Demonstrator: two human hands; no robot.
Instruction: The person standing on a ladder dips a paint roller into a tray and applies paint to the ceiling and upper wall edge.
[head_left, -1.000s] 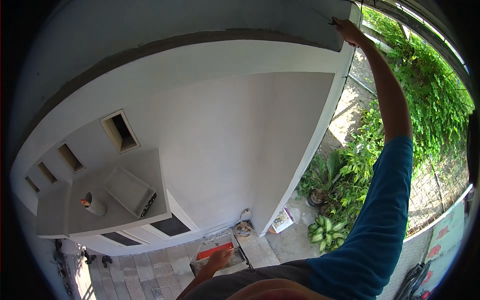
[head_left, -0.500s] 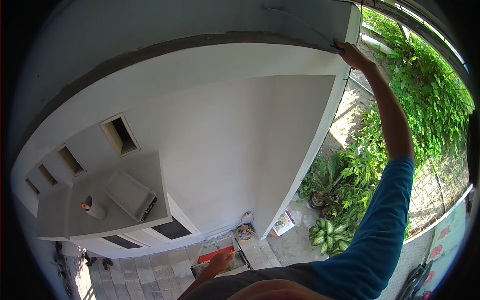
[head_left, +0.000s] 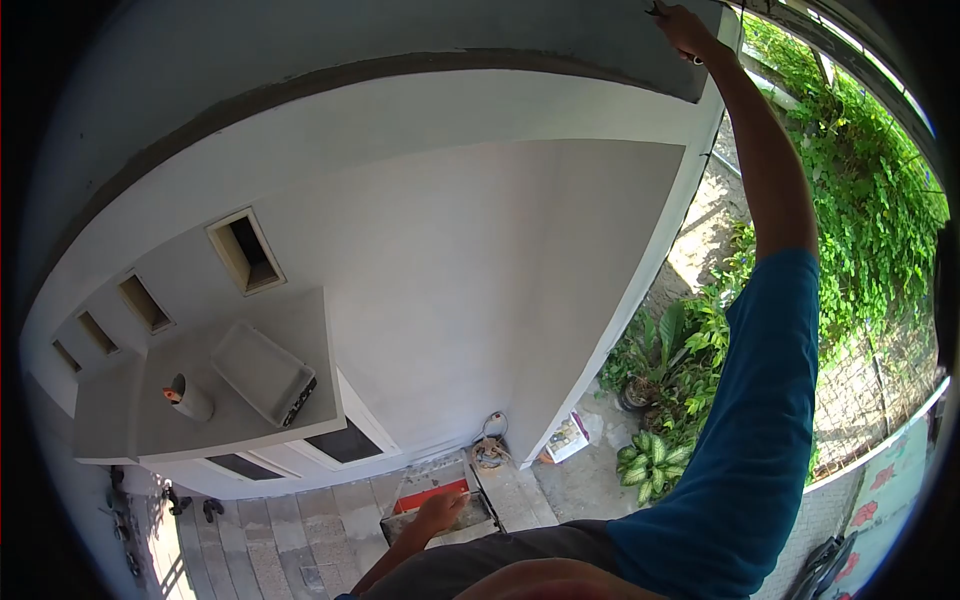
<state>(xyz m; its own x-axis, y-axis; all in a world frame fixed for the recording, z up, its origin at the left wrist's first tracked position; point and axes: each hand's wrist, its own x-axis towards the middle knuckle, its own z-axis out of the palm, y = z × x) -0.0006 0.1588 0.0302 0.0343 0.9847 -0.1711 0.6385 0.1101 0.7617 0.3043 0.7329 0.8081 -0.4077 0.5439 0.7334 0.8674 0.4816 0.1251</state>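
Dark hand tool (head_left: 655, 9): located at the far edge of the scene, right of centre, against or just below the dark grey overhead surface (head_left: 400, 25); contact between the two cannot be determined. The right hand (head_left: 685, 35) is closed around the tool, with the arm fully raised in a blue sleeve (head_left: 770, 370). Only a small part of the tool shows beyond the fingers, so its exact type cannot be confirmed. The left hand (head_left: 438, 512) is low at the near side, over a shallow container (head_left: 474, 514) and beside a red strip (head_left: 430, 496); its grip cannot be told from this angle. A white wall (head_left: 430, 220) occupies the middle. On the left, a grey ledge (head_left: 160, 440) carries a shallow rectangular tray (head_left: 262, 370), lying at an angle, and a pale cylindrical container (head_left: 195, 402) with an orange item in its mouth. Four rectangular openings (head_left: 246, 250) run along the wall above the ledge. A bundle of cord (head_left: 490, 455) lies at the wall base. On the right, beyond the wall edge, stand a variegated plant (head_left: 655, 466) and dense climbing foliage (head_left: 865, 190).
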